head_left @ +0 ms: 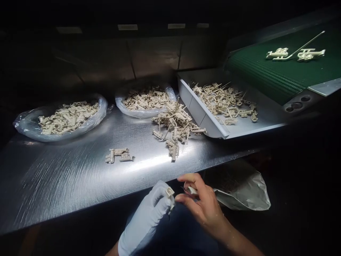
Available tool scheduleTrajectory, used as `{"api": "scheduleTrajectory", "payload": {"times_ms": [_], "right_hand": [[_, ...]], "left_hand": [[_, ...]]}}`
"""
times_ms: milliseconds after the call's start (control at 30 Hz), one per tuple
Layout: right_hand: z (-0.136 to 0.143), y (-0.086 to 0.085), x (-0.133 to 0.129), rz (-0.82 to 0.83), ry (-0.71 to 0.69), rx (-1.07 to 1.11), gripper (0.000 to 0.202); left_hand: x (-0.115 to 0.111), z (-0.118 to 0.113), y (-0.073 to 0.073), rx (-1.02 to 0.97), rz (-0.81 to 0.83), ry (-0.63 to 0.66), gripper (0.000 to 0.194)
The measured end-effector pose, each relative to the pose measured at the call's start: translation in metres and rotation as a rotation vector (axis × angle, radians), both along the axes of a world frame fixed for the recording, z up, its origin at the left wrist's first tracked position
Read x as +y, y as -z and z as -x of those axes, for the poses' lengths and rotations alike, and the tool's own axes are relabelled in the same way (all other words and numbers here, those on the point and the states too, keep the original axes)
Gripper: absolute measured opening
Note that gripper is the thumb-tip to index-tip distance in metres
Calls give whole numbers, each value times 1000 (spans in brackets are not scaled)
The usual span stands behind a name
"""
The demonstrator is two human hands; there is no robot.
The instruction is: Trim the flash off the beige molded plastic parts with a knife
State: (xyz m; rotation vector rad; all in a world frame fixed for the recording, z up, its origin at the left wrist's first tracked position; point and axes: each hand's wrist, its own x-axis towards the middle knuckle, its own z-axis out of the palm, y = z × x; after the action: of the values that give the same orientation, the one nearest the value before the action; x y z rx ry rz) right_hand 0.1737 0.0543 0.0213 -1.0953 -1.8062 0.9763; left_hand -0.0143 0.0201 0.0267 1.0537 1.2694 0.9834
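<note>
My left hand, in a white glove, pinches a cream plastic part just off the table's front edge. Close by on the right is my bare right hand, its thumb and forefinger apart and its other fingers curled round a small pale object that I cannot make out clearly. On the metal table, several loose cream parts lie left of the middle. Beyond my hands a heap of cream parts with thin stems spreads beside a white tray.
Two clear plastic bags of cream parts stand at the back. The white tray holds more parts below a green conveyor belt. An open bag hangs under the table's edge at the right.
</note>
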Motion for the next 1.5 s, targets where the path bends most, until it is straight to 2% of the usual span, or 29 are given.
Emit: {"api": "scheduleTrajectory", "payload": {"times_ms": [67,167,267,367,567,800,1167,1367,1500], "right_hand": [[-2,2,-3,-33,60,-69,27],[0,3,-5,-163,59,-103,18],[3,1,-4,-296,28,-125,24],[6,-1,-3,-353,-29,-132,34],[8,2,-4,-376,-19,-120,44],[10,3,-4,-382,-14,-108,43],[7,1,-11,-464,-37,-222,48],[6,0,-6,-456,-39,-174,46],[6,0,-6,-480,-48,-220,46]], "left_hand": [[-1,-2,0,14,18,-15,33],[-6,-5,7,64,11,-122,19],[-12,-5,15,105,-78,-192,12],[-14,-5,17,104,-174,-172,11],[-13,-8,10,80,-252,-143,13],[-11,-9,5,-15,-217,-132,20],[-12,-13,12,-46,-232,-176,17],[-13,-12,9,-21,-274,-104,15],[-11,-11,10,-98,-202,-102,17]]}}
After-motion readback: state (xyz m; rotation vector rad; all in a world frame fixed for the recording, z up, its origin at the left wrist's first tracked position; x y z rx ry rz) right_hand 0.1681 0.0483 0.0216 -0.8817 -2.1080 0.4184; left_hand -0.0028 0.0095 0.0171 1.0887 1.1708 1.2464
